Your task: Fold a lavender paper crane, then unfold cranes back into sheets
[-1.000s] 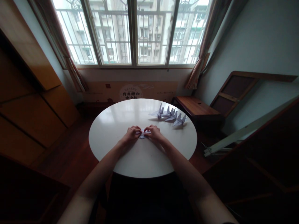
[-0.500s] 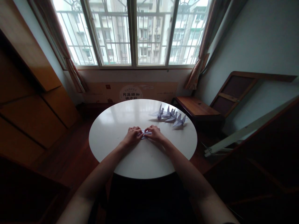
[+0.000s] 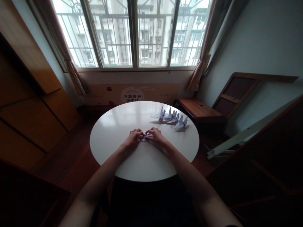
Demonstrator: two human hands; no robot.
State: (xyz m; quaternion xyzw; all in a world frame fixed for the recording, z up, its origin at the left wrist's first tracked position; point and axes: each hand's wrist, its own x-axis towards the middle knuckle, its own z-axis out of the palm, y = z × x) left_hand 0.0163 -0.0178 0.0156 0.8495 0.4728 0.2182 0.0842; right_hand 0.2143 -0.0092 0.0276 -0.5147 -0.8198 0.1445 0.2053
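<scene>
A small piece of folded pale lilac paper (image 3: 143, 140) lies on the white oval table (image 3: 146, 167) between my two hands. My left hand (image 3: 135, 136) is closed, its fingertips pressed on the paper's left part. From the other side, my right hand (image 3: 154, 135) pinches the paper with thumb and forefinger. My fingers cover most of the sheet, so its full shape is hidden. Several folded paper cranes (image 3: 174, 117) in the same pale colour stand grouped at the table's far right.
Beyond the table, a long printed cardboard panel (image 3: 151, 91) leans below the barred window (image 3: 153, 34). A low wooden bench (image 3: 200, 107) stands past the table's right edge. Wooden cabinets (image 3: 53, 121) line the left side.
Both hands stay at the folded paper. The fingers shifted slightly: the left hand covered more of it half a second ago, and now its front point shows again. The cranes have not moved.
</scene>
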